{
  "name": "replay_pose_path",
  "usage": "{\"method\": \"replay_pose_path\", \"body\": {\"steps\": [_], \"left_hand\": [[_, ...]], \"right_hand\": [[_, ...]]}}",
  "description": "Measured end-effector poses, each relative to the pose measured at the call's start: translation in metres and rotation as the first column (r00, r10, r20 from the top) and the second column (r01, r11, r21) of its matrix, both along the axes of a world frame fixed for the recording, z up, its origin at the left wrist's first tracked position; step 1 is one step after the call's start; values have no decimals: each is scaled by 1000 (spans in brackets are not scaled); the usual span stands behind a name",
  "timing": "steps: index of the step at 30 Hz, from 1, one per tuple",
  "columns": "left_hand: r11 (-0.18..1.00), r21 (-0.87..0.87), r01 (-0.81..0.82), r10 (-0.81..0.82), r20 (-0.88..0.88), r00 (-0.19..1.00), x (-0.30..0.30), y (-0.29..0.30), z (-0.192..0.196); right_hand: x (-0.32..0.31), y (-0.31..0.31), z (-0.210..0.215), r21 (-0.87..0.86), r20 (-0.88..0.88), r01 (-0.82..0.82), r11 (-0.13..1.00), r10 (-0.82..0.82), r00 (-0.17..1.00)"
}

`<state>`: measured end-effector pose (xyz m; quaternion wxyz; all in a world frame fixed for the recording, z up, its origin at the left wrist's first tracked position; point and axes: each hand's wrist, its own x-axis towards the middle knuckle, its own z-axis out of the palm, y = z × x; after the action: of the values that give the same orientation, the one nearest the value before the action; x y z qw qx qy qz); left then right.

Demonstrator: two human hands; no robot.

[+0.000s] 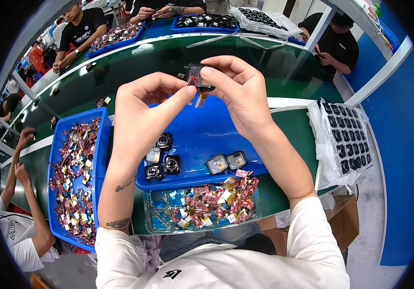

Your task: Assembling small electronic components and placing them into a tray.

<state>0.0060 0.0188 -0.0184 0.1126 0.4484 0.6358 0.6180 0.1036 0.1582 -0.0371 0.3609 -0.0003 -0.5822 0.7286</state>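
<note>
Above the far edge of a blue tray (195,125), my two hands meet over one small assembly. My right hand (243,94) pinches a black square-cornered watch case (195,69) between thumb and fingers. My left hand (149,101) is closed at the case's left side, thumb and fingertips on a small red circuit board (193,80). A little yellow-and-silver part (200,100) hangs below the case. Whether the board sits fully inside the case is hidden by my fingers. In the tray lie several black cases (172,164) and two pale-faced ones (217,164).
Nearest me, a clear plastic tray (161,216) holds piled red circuit boards (216,202). A deep blue bin (102,159) of boards stands left. On the right, a white-wrapped tray (319,144) carries rows of black cases (346,137). Co-workers sit across the green conveyor (168,55) and at left.
</note>
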Motion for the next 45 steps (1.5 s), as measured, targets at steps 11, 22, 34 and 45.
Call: {"method": "replay_pose_path", "body": {"steps": [11, 22, 34, 45], "left_hand": [[990, 93, 111, -123, 145, 982, 0, 4, -5], [997, 72, -31, 29, 29, 999, -6, 1, -1], [991, 22, 130, -131, 58, 990, -8, 5, 0], [866, 370, -336, 498, -582, 643, -21, 7, -4]], "right_hand": [[-1, -2, -3, 173, -54, 171, 970, -164, 985], [4, -4, 5, 228, -34, -17, 973, 25, 999], [-2, 30, -5, 159, -60, -346, 925, 358, 932], [6, 30, 2, 14, 90, -540, 841, 537, 839]]}}
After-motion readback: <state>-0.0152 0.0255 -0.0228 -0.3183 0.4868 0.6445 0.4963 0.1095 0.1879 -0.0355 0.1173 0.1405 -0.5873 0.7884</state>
